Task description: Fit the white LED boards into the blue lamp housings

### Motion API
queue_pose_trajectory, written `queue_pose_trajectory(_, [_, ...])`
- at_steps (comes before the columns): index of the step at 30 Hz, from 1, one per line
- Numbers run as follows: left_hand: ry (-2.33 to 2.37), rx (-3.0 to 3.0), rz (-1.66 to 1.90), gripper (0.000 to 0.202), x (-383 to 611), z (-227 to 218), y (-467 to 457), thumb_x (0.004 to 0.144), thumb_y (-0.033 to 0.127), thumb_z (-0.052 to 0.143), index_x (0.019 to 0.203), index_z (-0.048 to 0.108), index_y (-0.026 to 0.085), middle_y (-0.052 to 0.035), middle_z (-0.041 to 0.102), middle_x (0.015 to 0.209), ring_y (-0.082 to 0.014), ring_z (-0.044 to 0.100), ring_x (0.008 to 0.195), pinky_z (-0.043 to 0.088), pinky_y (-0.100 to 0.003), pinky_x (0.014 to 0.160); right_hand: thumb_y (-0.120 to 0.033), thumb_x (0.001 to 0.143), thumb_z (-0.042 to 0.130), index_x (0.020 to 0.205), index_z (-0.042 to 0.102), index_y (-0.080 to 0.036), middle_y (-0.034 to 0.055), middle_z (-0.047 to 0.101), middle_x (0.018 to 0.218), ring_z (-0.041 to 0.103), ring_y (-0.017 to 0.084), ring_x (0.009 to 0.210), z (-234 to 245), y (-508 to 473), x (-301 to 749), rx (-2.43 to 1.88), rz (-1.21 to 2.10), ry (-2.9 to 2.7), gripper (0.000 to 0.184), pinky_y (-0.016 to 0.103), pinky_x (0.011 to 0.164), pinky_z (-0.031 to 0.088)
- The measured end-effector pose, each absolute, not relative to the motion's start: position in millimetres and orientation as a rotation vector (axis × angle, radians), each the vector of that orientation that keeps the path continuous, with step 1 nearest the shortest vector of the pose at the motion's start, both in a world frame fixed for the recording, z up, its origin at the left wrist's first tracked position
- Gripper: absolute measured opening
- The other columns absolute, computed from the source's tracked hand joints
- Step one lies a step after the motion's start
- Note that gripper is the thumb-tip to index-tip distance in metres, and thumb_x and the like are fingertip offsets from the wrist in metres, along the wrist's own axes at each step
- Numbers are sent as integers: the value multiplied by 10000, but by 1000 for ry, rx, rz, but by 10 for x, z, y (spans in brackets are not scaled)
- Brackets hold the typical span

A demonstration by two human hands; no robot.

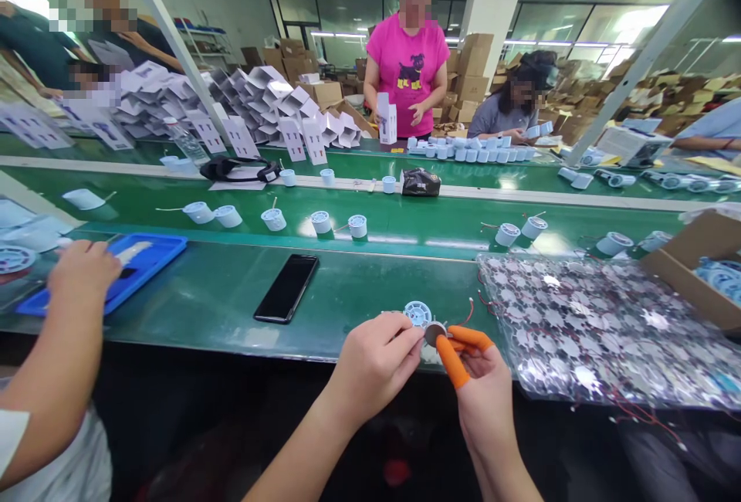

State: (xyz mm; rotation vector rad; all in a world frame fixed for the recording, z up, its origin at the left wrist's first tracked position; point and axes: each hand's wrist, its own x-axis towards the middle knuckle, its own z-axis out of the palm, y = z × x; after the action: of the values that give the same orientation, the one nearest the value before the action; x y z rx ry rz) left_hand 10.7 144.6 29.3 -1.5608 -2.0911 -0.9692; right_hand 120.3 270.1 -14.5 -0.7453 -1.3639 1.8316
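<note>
Just above the front edge of the green bench, my two hands meet at a small round grey metal disc [434,334]. My right hand [478,367], with orange covers on its thumb and a finger, pinches the disc from the right. My left hand [379,359] is closed, its fingertips at the disc's left side. Behind the fingers lies a light-blue round plastic part [417,313] with a spoked face, partly covered by my left fingers. A thin red wire with a small white connector [471,303] sticks up beside it.
Right of my hands lies a plastic-covered tray of round parts with red wires [579,324], beside a cardboard box [688,262]. A black phone [287,288] lies left. Light-blue cups [320,222] line the belt. A co-worker's hand [84,274] is over a blue tray [150,259].
</note>
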Motion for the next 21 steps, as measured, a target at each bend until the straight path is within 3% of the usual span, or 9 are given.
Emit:
queue_pose_trajectory(6, [-2089, -1575, -923, 147, 101, 263, 1508, 884, 86, 575, 945, 677, 173, -62, 697, 885, -171, 639, 776, 527, -292, 680, -352, 655, 911, 970, 717, -179, 65, 751, 864, 718, 198, 806, -133, 2733, 1212, -774, 1771, -1420, 408, 324, 759, 591])
queue_pose_trajectory(12, [-1914, -1557, -925, 237, 221, 181, 1540, 836, 58, 615, 1045, 664, 160, -69, 690, 856, -189, 626, 779, 529, -326, 688, -321, 622, 936, 965, 716, -207, 26, 742, 857, 684, 155, 774, -219, 2759, 1181, -731, 2029, -1124, 423, 290, 749, 564])
queue_pose_trajectory(16, [-2073, -1306, -1544, 142, 325, 191, 1579, 866, 103, 618, 958, 685, 188, -53, 643, 850, -139, 589, 710, 521, -264, 629, -344, 673, 905, 984, 724, -237, 0, 709, 856, 590, 106, 660, -234, 2750, 1166, -632, 2227, -949, 375, 250, 646, 519])
queue_pose_trajectory(21, [-2283, -1034, -2192, 133, 384, 236, 1605, 906, 241, 647, 917, 767, 183, -53, 633, 818, -114, 561, 651, 461, -214, 535, -343, 731, 874, 975, 719, -257, -9, 698, 867, 589, 103, 696, -188, 2704, 1162, -543, 2237, -931, 302, 243, 679, 511])
